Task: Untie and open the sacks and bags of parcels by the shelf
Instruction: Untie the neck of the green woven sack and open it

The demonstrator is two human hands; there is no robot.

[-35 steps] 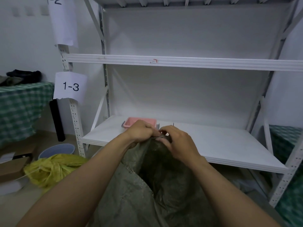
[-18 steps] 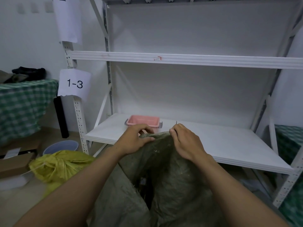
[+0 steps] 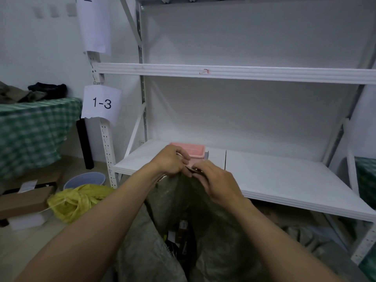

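pink tray (image 3: 194, 150): on the lower shelf board (image 3: 284, 180), right behind the hands; near corner hidden by the left hand.
shelf post (image 3: 106, 151): perforated upright left of the sack, paper label "1-3" (image 3: 101, 102) hung on it.
yellow sack (image 3: 75, 202): on the floor left of the left forearm, neck bunched up.
blue bucket (image 3: 85, 179): just behind the yellow sack, at the foot of the post.
cardboard box (image 3: 24, 200): far left on the floor, beside the yellow sack.
checked table (image 3: 30, 135): green-white cloth, far left, dark clothes piled on top.
second grey sack (image 3: 305, 235): low on the right, under the lower board.
shelf edge: the board's front edge runs just behind the sack top; the board is bare right of the tray.
room: open floor between the left forearm and the yellow sack; upper shelf beam (image 3: 244, 73) well above the hands.
woven sack (image 3: 215, 237): grey-green, upright on the floor in front of the shelf, between both forearms; a slit gapes below the hands, parcels (image 3: 181, 231) visible inside.
left hand (image 3: 171, 161): fingers curled, pinching the bunched sack top from the left.
right hand (image 3: 217, 180): knuckles up, fingertips pinching the same bunch from the right; hands almost touching.
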